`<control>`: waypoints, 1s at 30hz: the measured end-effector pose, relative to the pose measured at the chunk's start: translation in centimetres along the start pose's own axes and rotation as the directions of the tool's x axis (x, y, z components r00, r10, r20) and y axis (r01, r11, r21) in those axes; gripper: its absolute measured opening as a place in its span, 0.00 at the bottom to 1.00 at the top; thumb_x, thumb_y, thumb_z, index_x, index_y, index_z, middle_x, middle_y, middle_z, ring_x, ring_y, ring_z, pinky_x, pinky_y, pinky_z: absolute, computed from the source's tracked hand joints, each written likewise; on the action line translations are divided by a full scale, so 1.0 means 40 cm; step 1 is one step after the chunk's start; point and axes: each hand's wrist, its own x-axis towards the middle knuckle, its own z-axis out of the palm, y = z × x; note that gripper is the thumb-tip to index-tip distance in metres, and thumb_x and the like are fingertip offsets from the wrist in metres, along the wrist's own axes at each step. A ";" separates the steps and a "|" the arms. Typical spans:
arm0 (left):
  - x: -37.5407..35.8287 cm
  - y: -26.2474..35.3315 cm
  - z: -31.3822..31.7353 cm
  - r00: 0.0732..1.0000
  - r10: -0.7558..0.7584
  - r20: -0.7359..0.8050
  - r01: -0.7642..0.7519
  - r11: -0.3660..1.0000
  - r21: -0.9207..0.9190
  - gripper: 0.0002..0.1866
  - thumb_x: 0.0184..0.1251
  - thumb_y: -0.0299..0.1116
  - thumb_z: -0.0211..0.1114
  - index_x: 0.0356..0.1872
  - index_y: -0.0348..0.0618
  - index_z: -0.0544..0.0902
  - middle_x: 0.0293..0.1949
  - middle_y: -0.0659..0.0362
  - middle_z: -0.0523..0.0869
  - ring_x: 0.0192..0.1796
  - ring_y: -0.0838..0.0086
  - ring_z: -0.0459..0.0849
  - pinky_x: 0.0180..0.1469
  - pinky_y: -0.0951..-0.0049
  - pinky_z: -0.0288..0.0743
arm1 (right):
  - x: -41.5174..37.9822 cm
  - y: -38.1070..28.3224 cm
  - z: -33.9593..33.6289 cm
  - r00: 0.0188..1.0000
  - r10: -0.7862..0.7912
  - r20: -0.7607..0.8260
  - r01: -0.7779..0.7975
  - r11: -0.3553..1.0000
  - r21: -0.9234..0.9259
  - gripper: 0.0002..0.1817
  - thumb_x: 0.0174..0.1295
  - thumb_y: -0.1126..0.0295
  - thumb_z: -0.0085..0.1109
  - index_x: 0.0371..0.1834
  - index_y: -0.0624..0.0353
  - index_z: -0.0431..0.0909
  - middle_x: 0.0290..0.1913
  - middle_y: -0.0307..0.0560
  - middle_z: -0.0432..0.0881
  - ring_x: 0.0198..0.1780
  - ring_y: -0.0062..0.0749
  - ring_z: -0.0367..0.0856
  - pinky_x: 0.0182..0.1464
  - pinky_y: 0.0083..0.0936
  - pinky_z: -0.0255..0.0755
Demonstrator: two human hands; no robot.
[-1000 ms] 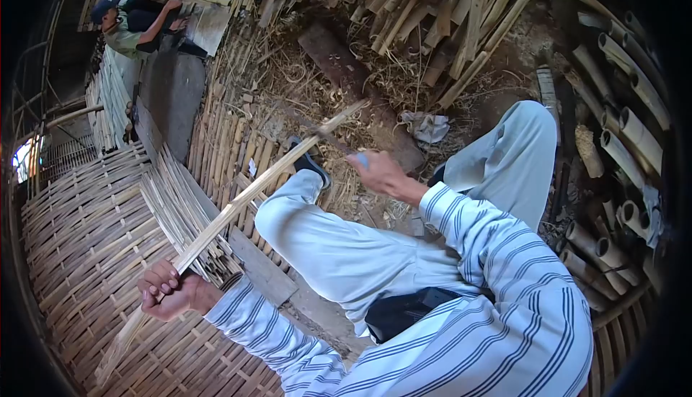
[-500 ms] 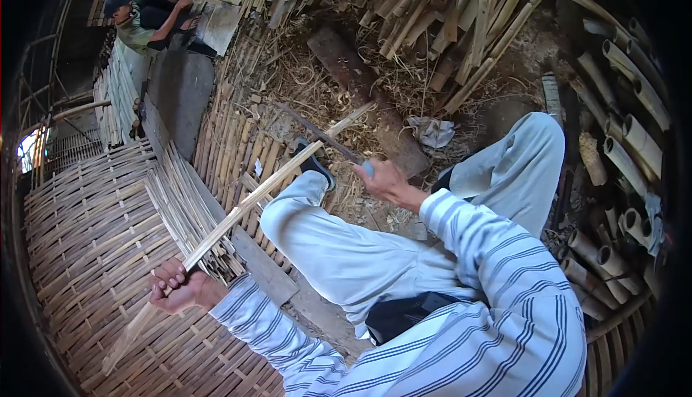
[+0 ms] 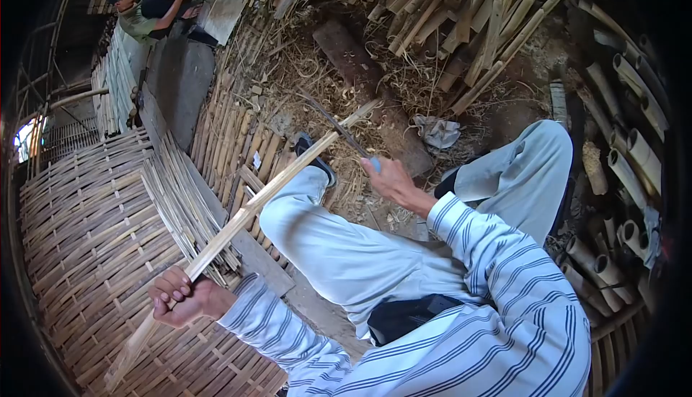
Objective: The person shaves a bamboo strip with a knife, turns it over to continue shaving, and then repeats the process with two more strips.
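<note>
Where the left hand [image 3: 186, 297] clenches: one bamboo strip [image 3: 277, 189], running through the fist, gripped section hidden. Right hand [image 3: 393, 181]: wrapped round knife [image 3: 352, 141] handle, blade crossing strip, contact unclear.

1 long, straight, pale bamboo strip [image 3: 252, 213] slants across the view, gripped toward its lower end. 1 knife [image 3: 353, 142] with a narrow, dark blade and blue-grey handle crosses it near the upper end.

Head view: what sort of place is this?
Probably a bamboo-working shop: shavings litter the ground, cut bamboo tubes are piled at the right, and a large woven panel fills the lower left.
</note>
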 end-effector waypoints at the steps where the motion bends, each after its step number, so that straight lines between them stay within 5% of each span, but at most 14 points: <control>1: -0.002 0.005 0.006 1.000 -0.006 0.031 0.006 1.000 -0.009 0.11 0.53 0.34 0.50 0.15 0.52 0.59 0.10 0.68 0.55 0.11 0.82 0.52 0.15 0.81 0.49 | -0.025 -0.043 0.002 0.999 0.003 0.034 -0.005 0.998 0.061 0.31 0.69 0.42 0.44 0.34 0.65 0.76 0.25 0.62 0.81 0.35 0.53 0.85 0.40 0.47 0.76; 5: -0.015 0.005 0.025 0.995 -0.024 0.093 0.027 0.999 -0.035 0.11 0.53 0.34 0.50 0.15 0.52 0.59 0.10 0.67 0.55 0.11 0.82 0.52 0.15 0.80 0.49 | -0.071 -0.091 0.011 0.977 -0.199 0.073 0.210 0.948 -0.240 0.31 0.70 0.42 0.41 0.38 0.65 0.75 0.22 0.57 0.79 0.29 0.52 0.83 0.37 0.47 0.77; 6: -0.015 0.004 0.026 0.996 -0.023 0.092 0.026 0.999 -0.036 0.11 0.53 0.34 0.50 0.15 0.52 0.59 0.10 0.67 0.55 0.11 0.82 0.52 0.15 0.80 0.50 | -0.069 -0.104 -0.013 0.986 -0.133 0.105 0.147 0.979 -0.142 0.32 0.70 0.42 0.41 0.38 0.66 0.77 0.25 0.63 0.81 0.34 0.59 0.84 0.41 0.50 0.76; 9: -0.005 0.013 0.013 0.991 -0.024 0.129 0.028 0.999 -0.033 0.11 0.53 0.34 0.49 0.15 0.52 0.60 0.10 0.67 0.55 0.10 0.82 0.52 0.15 0.80 0.51 | 0.050 0.060 -0.024 0.991 -0.014 -0.137 -0.004 0.991 -0.131 0.31 0.70 0.43 0.42 0.35 0.65 0.78 0.27 0.65 0.81 0.36 0.62 0.84 0.43 0.51 0.76; 12: 0.001 0.008 0.004 0.989 -0.027 0.148 0.031 0.999 -0.029 0.11 0.52 0.33 0.49 0.15 0.52 0.59 0.09 0.66 0.56 0.10 0.81 0.52 0.15 0.80 0.52 | 0.089 0.078 -0.039 0.988 0.097 -0.123 -0.110 0.988 -0.107 0.31 0.69 0.43 0.43 0.33 0.64 0.80 0.28 0.65 0.82 0.36 0.60 0.84 0.43 0.49 0.76; 15: 0.001 0.006 0.015 0.992 -0.028 0.121 0.033 0.999 -0.043 0.11 0.52 0.33 0.49 0.15 0.52 0.59 0.09 0.67 0.56 0.10 0.81 0.52 0.15 0.80 0.51 | 0.018 -0.007 -0.005 0.997 -0.023 -0.071 0.022 1.000 -0.008 0.31 0.69 0.43 0.45 0.36 0.65 0.81 0.29 0.67 0.82 0.36 0.60 0.84 0.42 0.49 0.75; 18: 0.003 -0.008 0.019 0.996 -0.026 0.083 0.029 0.999 -0.031 0.11 0.52 0.33 0.49 0.15 0.52 0.58 0.09 0.67 0.55 0.10 0.82 0.52 0.15 0.81 0.50 | -0.013 -0.038 0.000 0.995 -0.098 0.037 0.103 0.981 -0.166 0.32 0.68 0.42 0.45 0.40 0.65 0.81 0.31 0.68 0.83 0.38 0.62 0.83 0.44 0.49 0.75; 20: 0.013 -0.004 0.021 0.998 -0.051 0.027 0.052 0.998 -0.033 0.12 0.52 0.33 0.49 0.15 0.53 0.58 0.09 0.67 0.54 0.10 0.82 0.51 0.14 0.81 0.48 | 0.047 0.077 0.029 0.993 -0.037 -0.112 0.022 0.990 -0.136 0.31 0.67 0.42 0.46 0.41 0.63 0.81 0.30 0.65 0.83 0.36 0.64 0.82 0.42 0.49 0.75; 23: 0.030 -0.010 0.004 0.985 -0.059 0.162 0.065 0.997 -0.031 0.10 0.52 0.33 0.49 0.16 0.52 0.60 0.11 0.68 0.55 0.11 0.82 0.51 0.16 0.81 0.50 | 0.160 0.228 0.006 0.957 0.005 -0.291 -0.075 0.971 -0.229 0.30 0.67 0.42 0.46 0.39 0.62 0.82 0.30 0.61 0.83 0.35 0.64 0.82 0.39 0.49 0.75; 26: 0.041 -0.032 0.059 0.999 0.003 -0.041 0.000 0.998 0.055 0.12 0.54 0.33 0.48 0.15 0.54 0.58 0.09 0.67 0.55 0.10 0.82 0.50 0.13 0.81 0.46 | 0.160 0.214 0.002 0.921 -0.075 -0.383 -0.013 0.975 -0.224 0.30 0.67 0.42 0.47 0.34 0.63 0.80 0.27 0.64 0.82 0.32 0.64 0.82 0.36 0.50 0.74; 29: 0.055 -0.034 0.071 0.999 -0.029 0.046 0.030 0.999 -0.016 0.11 0.55 0.34 0.49 0.15 0.52 0.60 0.10 0.68 0.56 0.11 0.83 0.51 0.14 0.81 0.47 | 0.102 0.059 -0.037 0.993 0.108 -0.046 -0.108 0.994 0.004 0.32 0.67 0.40 0.43 0.39 0.64 0.78 0.32 0.68 0.83 0.39 0.67 0.82 0.44 0.52 0.74; 30: 0.050 -0.031 0.077 0.997 -0.022 0.075 0.024 0.999 -0.021 0.11 0.55 0.34 0.49 0.15 0.52 0.61 0.10 0.68 0.56 0.11 0.83 0.51 0.14 0.81 0.47 | 0.082 0.031 -0.016 0.998 0.040 -0.038 -0.041 0.999 -0.024 0.31 0.68 0.41 0.43 0.39 0.63 0.77 0.31 0.67 0.82 0.37 0.66 0.82 0.44 0.52 0.74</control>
